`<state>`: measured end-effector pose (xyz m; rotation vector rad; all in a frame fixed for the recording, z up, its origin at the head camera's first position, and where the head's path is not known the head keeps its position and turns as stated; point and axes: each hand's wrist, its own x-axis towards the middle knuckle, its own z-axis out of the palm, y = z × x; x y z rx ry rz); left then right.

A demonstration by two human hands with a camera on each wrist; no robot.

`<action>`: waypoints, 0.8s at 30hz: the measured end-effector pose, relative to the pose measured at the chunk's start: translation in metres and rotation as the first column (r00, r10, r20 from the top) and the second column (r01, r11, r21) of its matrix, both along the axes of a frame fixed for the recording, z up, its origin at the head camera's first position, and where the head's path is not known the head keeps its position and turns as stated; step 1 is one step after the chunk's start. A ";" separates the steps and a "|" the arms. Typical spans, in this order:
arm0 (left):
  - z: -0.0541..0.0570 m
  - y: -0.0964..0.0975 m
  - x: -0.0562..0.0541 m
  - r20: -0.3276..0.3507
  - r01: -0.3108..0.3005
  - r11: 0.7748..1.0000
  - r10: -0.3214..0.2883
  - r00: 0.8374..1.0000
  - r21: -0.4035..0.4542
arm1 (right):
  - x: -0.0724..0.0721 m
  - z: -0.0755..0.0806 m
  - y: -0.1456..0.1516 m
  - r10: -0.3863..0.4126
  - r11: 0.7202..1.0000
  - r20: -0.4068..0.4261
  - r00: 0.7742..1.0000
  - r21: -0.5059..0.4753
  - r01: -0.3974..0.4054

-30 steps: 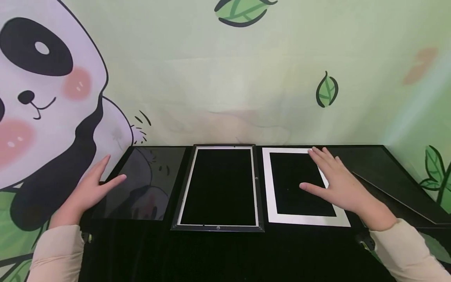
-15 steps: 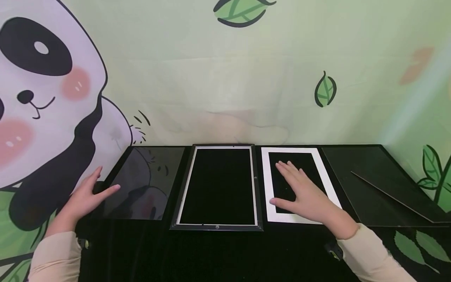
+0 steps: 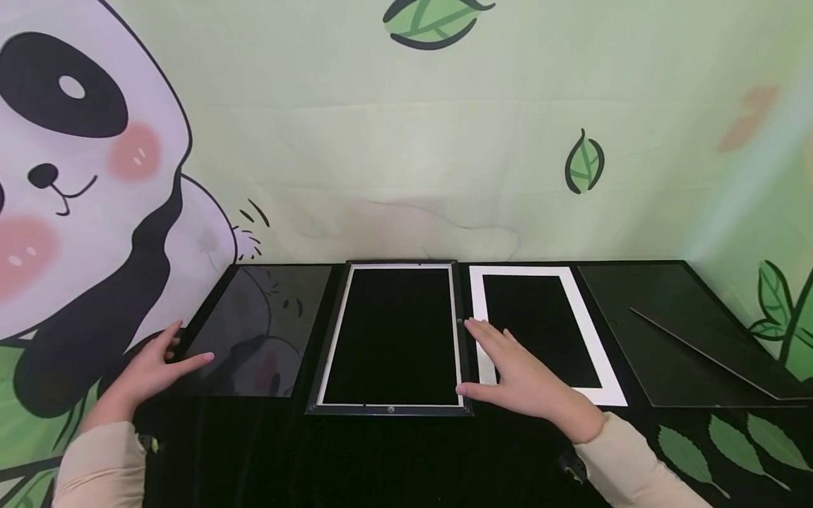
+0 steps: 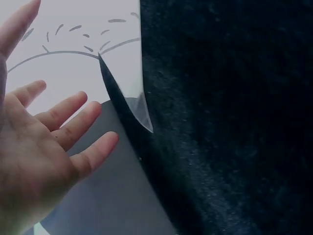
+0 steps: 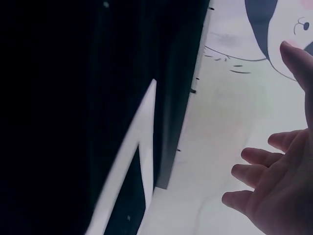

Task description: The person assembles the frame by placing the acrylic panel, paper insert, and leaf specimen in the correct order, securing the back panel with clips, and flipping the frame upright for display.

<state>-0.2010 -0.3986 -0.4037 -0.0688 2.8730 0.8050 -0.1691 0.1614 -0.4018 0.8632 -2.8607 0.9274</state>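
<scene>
On the black tabletop, my left hand (image 3: 147,372) hovers with fingers spread beside the left edge of a clear, glossy sheet (image 3: 260,353). The left wrist view shows that palm (image 4: 44,152) holding nothing, with a corner of the clear sheet (image 4: 143,116) to its right. My right hand (image 3: 527,374) has its fingertips right at the right rail of a black picture frame (image 3: 343,410), thumb apart from the fingers. Beneath that hand lies a white mat board (image 3: 521,271) with a rectangular window. In the right wrist view the right hand (image 5: 274,186) is relaxed and bare.
At the right lies a dark backing board (image 3: 625,353) with a raised easel-strut edge (image 3: 705,353). Green leaf shapes (image 3: 730,444) show on the near right of the black tabletop (image 3: 356,466). A backdrop (image 3: 444,141) printed with a panda stands behind.
My right hand has moved left from the mat board's right side to the frame's right rail. My left hand has sunk slightly toward me along the clear sheet's left side.
</scene>
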 end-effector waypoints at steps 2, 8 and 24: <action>-0.003 -0.003 0.000 0.010 -0.003 1.000 0.003 1.000 -0.002 | 0.000 -0.004 -0.002 0.005 1.000 0.014 1.000 -0.001 -0.005; -0.010 -0.011 0.000 0.049 -0.009 1.000 0.009 0.999 -0.004 | 0.000 -0.015 -0.007 0.021 1.000 0.080 0.997 0.008 -0.022; -0.012 -0.014 0.001 0.151 -0.036 0.999 0.039 0.988 -0.023 | -0.001 -0.023 -0.008 0.048 0.999 0.233 0.971 -0.001 -0.049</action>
